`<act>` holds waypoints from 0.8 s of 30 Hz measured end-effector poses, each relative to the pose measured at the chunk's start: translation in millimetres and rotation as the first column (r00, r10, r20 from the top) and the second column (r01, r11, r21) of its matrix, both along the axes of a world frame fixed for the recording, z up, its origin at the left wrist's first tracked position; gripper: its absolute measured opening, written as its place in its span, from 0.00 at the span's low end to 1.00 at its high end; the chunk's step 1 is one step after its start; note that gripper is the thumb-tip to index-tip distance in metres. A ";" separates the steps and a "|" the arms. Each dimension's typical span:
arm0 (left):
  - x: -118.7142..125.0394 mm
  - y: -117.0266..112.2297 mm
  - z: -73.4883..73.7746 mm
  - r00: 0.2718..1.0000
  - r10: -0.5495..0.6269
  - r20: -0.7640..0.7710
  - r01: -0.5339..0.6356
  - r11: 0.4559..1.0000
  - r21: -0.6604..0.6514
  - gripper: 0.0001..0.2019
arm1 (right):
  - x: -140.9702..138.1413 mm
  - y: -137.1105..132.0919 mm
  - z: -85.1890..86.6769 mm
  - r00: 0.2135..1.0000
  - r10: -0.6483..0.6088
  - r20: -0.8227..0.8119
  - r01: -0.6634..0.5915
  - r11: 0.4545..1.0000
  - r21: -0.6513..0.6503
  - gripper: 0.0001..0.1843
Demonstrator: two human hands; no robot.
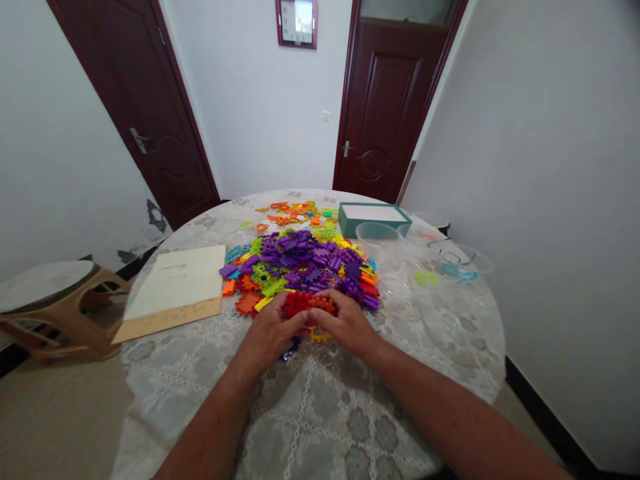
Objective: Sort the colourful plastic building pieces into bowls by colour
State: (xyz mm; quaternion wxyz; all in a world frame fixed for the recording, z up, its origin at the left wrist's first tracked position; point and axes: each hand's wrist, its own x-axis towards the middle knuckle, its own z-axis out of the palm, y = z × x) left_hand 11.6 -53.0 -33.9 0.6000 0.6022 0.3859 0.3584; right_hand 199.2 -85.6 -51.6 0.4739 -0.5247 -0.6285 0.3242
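Between my two hands, at the near edge of a heap of toy pieces, are a red interlocking block [296, 304] and an orange-red interlocking block [323, 304], side by side. My left hand [273, 327] pinches the red one, thumb in front. My right hand [346, 323] grips the orange-red one, its thumb close to the left thumb. Whether the two blocks are joined I cannot tell. Just below the hands lie a yellow piece [320, 335] and a dark purple piece [291, 349]. The colourful heap [305, 257], mostly purple on top, rises right behind the hands.
A cream sheet on cardboard [183, 280] lies at the left. Behind the heap are scattered orange pieces [290, 217] and a green box [350, 223]. Clear plastic tubs [377, 237] stand at the right. A stool [50, 287] is beside the round, cloth-covered table [310, 413].
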 end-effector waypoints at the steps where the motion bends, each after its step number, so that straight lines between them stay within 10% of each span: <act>1: 0.2 -0.1 0.3 1.000 -0.002 -0.017 0.001 1.000 -0.007 0.18 | 0.0 0.5 0.6 0.999 0.006 -0.031 -0.007 1.000 -0.030 0.12; 14: -12.1 -9.8 1.2 0.991 -0.121 -0.051 0.123 0.991 0.049 0.09 | 42.6 -21.9 29.2 0.990 -0.129 -0.057 0.124 0.989 -0.080 0.14; 19: -34.5 6.8 10.8 0.986 0.169 -0.002 -0.167 0.974 0.154 0.10 | 97.7 -59.1 36.5 0.926 -0.374 0.050 0.376 0.925 -0.047 0.18; 24: -63.5 29.2 12.3 0.821 0.563 -0.100 -0.524 0.811 0.260 0.12 | 163.7 -100.3 62.3 0.670 -0.694 0.265 0.670 0.718 0.187 0.20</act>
